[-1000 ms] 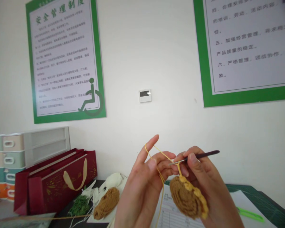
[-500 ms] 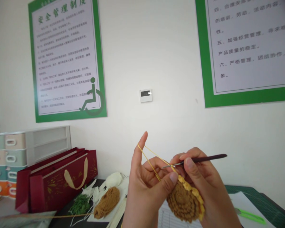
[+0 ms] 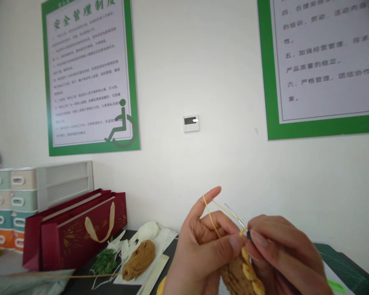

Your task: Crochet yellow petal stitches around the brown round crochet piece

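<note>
My left hand [image 3: 203, 246] pinches a round brown crochet piece [image 3: 238, 276] with a yellow edge, thumb on its top. Yellow yarn [image 3: 209, 213] loops over my raised left index finger and runs down to the piece. My right hand [image 3: 285, 258] is closed on a thin crochet hook [image 3: 235, 218]; its metal tip points up and left, just above the piece. The hook's handle is hidden inside my fingers. Both hands sit low at the frame's bottom, above a dark table [image 3: 86, 289].
On the table lie a brown yarn ball [image 3: 139, 258], white yarn [image 3: 147, 230] and green scraps [image 3: 103, 262]. Dark red gift bags [image 3: 70, 233] stand at the left before pastel drawer units [image 3: 10, 205]. Two green-framed posters [image 3: 89, 73] hang on the wall.
Both hands have dropped lower and to the right. The hook has swung from nearly level to pointing up-left, its dark handle now hidden. The crochet piece has sunk partly out of frame.
</note>
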Motion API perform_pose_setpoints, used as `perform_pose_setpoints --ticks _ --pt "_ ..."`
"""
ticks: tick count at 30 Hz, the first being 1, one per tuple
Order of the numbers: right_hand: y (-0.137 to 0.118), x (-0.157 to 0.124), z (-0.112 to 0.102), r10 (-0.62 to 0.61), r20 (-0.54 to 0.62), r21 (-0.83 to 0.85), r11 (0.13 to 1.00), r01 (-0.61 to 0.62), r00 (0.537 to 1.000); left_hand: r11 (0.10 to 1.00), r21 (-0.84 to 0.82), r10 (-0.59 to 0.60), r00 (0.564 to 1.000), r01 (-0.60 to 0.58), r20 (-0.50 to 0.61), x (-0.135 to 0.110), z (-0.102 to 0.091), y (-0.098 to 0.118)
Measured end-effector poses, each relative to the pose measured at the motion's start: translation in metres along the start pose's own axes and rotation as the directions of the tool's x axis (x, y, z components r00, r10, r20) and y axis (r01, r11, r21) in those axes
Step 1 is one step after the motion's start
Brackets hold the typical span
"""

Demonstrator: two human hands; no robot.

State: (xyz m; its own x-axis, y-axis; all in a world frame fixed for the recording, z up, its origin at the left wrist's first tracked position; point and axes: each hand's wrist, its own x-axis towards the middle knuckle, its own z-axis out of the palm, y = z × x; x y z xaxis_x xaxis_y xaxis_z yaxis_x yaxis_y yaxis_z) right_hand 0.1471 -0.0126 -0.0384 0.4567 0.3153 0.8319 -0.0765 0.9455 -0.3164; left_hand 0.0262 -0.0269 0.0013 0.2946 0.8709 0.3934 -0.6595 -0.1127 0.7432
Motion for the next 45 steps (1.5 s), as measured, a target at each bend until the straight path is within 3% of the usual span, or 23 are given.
perform_pose_setpoints --ticks 1,2,8,12,14,16,18,20,22,23,25,27,31,35,40,45 --pt "-0.001 0.000 0.004 -0.074 -0.004 -0.016 0.997 0.074 0.997 0.998 -0.043 -0.038 0.998 0.040 0.044 0.000 -0.002 0.002" --pt "-0.002 0.000 0.008 -0.045 0.035 0.023 0.999 0.044 0.998 0.996 -0.070 -0.053 0.995 0.059 0.080 0.000 -0.003 0.003" --pt "-0.004 0.010 0.008 0.234 0.165 0.309 0.910 -0.276 0.958 0.997 -0.070 0.024 0.989 -0.014 0.143 0.000 -0.010 0.009" --pt "-0.006 0.013 0.005 0.432 0.275 0.413 0.754 -0.511 0.859 0.999 -0.040 -0.012 0.978 0.020 0.208 0.002 -0.014 0.010" --pt "-0.006 0.015 0.009 0.517 0.309 0.408 0.686 -0.602 0.798 1.000 -0.012 0.022 0.988 -0.021 0.154 0.001 -0.014 0.011" --pt "-0.005 0.016 0.014 0.540 0.330 0.370 0.680 -0.633 0.774 0.994 0.066 0.085 0.995 -0.089 0.061 0.000 -0.011 0.012" --pt "-0.003 0.017 0.017 0.495 0.323 0.324 0.743 -0.586 0.806 0.981 0.148 0.130 0.992 -0.129 0.004 -0.001 -0.007 0.012" --pt "-0.001 0.017 0.015 0.382 0.271 0.236 0.863 -0.446 0.883 0.969 0.200 0.150 0.989 -0.145 -0.012 -0.002 -0.003 0.012" --pt "-0.001 0.016 0.009 0.187 0.207 0.042 0.979 -0.200 0.960 0.958 0.237 0.175 0.984 -0.164 -0.023 -0.002 0.001 0.011" --pt "-0.001 0.015 0.005 0.058 0.198 -0.077 0.996 -0.043 0.978 0.952 0.250 0.191 0.981 -0.178 -0.030 -0.002 0.002 0.009" --pt "0.000 0.012 -0.002 -0.163 0.219 -0.255 0.942 0.218 0.962 0.955 0.233 0.197 0.980 -0.185 -0.028 -0.001 0.001 0.007" --pt "0.000 0.009 -0.005 -0.258 0.216 -0.273 0.910 0.312 0.942 0.983 0.139 0.121 0.993 -0.121 0.005 0.000 -0.001 0.004" --pt "0.000 0.007 0.003 -0.116 0.112 -0.069 0.990 0.124 0.987 0.996 -0.052 -0.067 0.986 0.076 0.152 0.003 -0.008 0.001" --pt "-0.001 0.011 0.009 0.121 0.132 0.181 0.973 -0.144 0.984 0.990 -0.133 -0.021 0.974 0.053 0.226 0.005 -0.012 0.001" --pt "-0.001 0.015 0.003 0.306 0.209 0.352 0.863 -0.364 0.929 0.988 -0.139 -0.023 0.964 0.061 0.265 0.008 -0.017 0.006" --pt "-0.003 0.018 0.006 0.497 0.343 0.400 0.690 -0.603 0.797 0.999 -0.039 0.001 0.975 0.008 0.220 0.004 -0.016 0.010"
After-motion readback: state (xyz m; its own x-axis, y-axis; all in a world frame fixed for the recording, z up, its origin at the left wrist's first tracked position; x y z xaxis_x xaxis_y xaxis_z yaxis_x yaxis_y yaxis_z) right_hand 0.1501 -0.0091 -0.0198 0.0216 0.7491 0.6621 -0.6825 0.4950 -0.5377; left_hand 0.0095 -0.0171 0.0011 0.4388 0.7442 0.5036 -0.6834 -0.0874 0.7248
